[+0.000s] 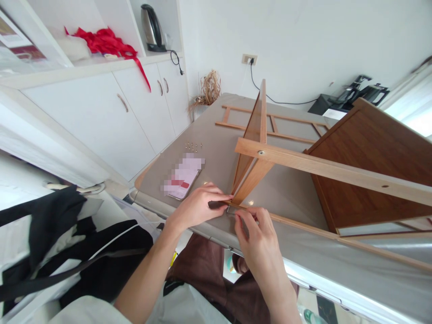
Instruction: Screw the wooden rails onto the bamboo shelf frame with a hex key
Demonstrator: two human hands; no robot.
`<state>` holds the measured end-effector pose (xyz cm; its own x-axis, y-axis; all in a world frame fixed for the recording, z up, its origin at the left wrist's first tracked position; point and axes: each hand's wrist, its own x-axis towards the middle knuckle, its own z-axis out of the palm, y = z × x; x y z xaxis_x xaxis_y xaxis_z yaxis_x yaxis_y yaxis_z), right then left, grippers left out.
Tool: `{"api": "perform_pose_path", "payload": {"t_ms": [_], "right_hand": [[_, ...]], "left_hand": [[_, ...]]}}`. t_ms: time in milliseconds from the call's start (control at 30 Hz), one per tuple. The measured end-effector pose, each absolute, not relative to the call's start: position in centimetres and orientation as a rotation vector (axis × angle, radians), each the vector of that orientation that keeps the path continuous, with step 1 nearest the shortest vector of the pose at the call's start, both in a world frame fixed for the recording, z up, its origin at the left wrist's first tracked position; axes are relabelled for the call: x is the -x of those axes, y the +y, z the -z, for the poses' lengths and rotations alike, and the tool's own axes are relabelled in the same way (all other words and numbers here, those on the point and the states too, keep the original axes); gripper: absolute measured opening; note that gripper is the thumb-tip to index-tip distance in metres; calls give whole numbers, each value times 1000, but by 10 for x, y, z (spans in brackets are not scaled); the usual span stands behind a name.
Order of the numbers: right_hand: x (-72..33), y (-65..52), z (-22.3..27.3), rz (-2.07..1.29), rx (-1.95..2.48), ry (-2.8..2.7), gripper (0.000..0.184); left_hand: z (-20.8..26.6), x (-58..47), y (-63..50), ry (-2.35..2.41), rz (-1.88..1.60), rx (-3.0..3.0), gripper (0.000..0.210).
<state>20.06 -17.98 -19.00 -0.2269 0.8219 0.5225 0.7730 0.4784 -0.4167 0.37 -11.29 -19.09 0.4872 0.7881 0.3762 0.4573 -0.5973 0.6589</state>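
Observation:
A wooden frame stands on the table, with an upright wooden panel (253, 121) joined to an upper rail (324, 168) and a lower rail (297, 221). My left hand (199, 204) is closed at the near corner, thumb and forefinger pinching the end of the lower rail where the panel meets it. Just right of it, my right hand (258, 229) pinches a thin, bent metal hex key (231, 212) whose tip is at that corner. The fastener under the tip is too small to make out. A bolt head (261, 153) shows in the upper rail.
A phone (184, 177) lies left of my hands, with several small screws (193, 147) beyond it. A ladder-like wooden frame (283, 135) rests at the back of the table (216, 150). A wide brown panel (374, 162) leans at right. White cabinets (91, 117) stand on the left.

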Motion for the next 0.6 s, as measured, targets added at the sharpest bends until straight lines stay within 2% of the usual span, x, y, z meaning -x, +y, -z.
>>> {"api": "perform_pose_path", "payload": {"t_ms": [333, 600], "right_hand": [[-190, -174, 173, -67, 1352, -2101, 19], [-193, -169, 171, -188, 1333, -2095, 18]], "left_hand": [[189, -3, -113, 1026, -921, -2248, 31], [189, -3, -114, 1021, -922, -2239, 33]]}}
